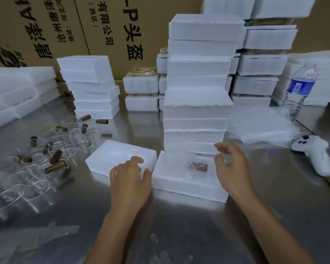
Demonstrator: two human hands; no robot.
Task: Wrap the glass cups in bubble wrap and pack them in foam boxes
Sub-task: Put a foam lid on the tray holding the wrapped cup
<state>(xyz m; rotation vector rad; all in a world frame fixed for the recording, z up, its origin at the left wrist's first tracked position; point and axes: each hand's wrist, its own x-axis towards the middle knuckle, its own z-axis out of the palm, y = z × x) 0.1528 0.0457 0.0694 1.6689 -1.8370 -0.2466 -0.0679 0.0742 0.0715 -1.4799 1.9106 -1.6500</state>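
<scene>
An open white foam box (187, 185) lies on the steel table in front of me. Inside it sits a glass cup wrapped in bubble wrap (181, 162), its brown handle showing through. My right hand (231, 164) hovers over the box's right side, fingers curled and apart, holding nothing. A foam lid (114, 155) lies flat to the left of the box. My left hand (130, 178) rests on the lid's near right corner, fingers around its edge. Several bare glass cups with brown handles (46, 155) stand at the left.
A tall stack of foam boxes (196, 82) rises right behind the open box. A shorter stack (93, 86) stands back left. Bubble wrap sheets (261, 126), a water bottle (299, 88) and a white controller (316, 153) lie at the right. Cardboard cartons form the back wall.
</scene>
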